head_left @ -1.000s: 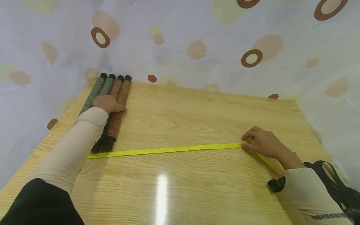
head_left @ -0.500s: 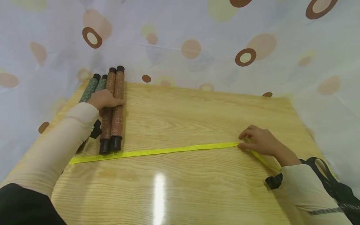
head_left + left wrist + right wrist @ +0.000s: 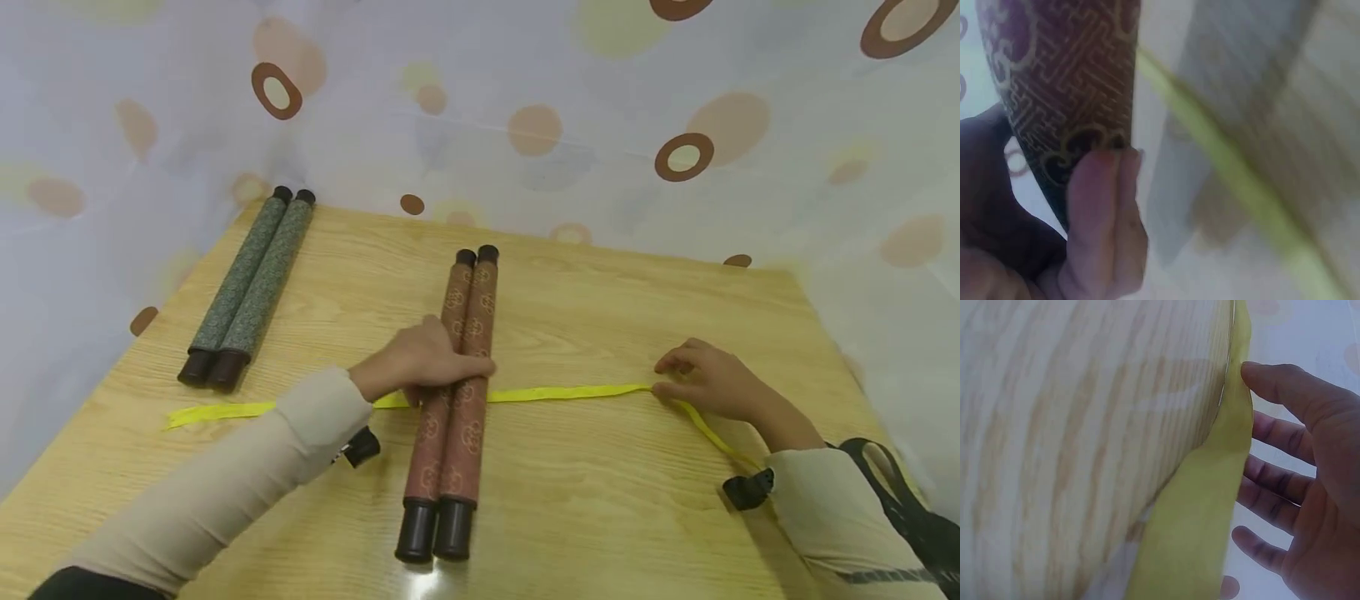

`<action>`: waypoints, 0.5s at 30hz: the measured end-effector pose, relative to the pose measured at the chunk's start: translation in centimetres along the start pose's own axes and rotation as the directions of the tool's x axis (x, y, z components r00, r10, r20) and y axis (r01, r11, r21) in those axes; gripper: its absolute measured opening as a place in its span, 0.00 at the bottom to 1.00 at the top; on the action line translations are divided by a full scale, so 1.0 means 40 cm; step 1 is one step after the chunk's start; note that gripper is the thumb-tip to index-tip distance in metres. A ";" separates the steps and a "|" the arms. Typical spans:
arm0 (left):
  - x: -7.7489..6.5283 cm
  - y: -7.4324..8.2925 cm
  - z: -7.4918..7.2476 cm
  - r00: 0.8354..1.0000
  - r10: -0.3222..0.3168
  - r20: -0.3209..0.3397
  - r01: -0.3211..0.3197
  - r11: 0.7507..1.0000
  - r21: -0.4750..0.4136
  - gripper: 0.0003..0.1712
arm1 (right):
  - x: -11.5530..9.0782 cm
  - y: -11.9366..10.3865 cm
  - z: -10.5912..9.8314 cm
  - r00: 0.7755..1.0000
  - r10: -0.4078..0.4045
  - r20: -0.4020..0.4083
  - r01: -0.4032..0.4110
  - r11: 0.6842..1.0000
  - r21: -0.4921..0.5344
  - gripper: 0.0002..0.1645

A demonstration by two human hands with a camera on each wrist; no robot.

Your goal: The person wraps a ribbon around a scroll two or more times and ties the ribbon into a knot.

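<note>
Two brown patterned scrolls with black end knobs lie side by side across the yellow ribbon. My left hand grips both together near their middle, thumb over the top. In the left wrist view one scroll is close up, with fingers against it. Over at the right, my right hand touches the ribbon with its thumb, its other fingers loosely bent. The right wrist view has the thumb at the edge of the ribbon; whether a finger presses from behind is hidden.
Two green-grey scrolls lie side by side at the table's left. A black strap lies by the right sleeve. Patterned white cloth stands behind the wooden table.
My left hand has picked the two brown scrolls from beside the green ones and carried them right and nearer. My right hand stays at the ribbon.
</note>
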State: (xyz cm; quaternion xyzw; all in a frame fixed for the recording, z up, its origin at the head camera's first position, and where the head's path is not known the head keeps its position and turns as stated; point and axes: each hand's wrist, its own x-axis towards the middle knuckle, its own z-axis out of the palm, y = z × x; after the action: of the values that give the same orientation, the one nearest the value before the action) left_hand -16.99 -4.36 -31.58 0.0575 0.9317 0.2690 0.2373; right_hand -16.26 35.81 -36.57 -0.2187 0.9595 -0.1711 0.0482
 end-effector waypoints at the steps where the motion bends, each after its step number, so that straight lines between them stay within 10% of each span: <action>1: 0.002 0.015 0.023 1.000 -0.004 -0.017 0.004 1.000 0.009 0.51 | -0.001 0.002 0.000 1.000 0.000 -0.002 0.000 1.000 0.014 0.20; 15: 0.030 0.044 0.173 0.973 -0.072 -0.218 0.073 0.997 -0.001 0.49 | 0.001 0.011 0.006 0.998 0.016 0.055 -0.020 0.997 0.076 0.23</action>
State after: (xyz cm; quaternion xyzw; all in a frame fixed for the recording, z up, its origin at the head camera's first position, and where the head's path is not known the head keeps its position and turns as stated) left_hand -14.82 0.70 -36.28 -0.0054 0.9545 0.2615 0.1433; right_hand -16.44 36.09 -36.96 -0.2124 0.9525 -0.2013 0.0843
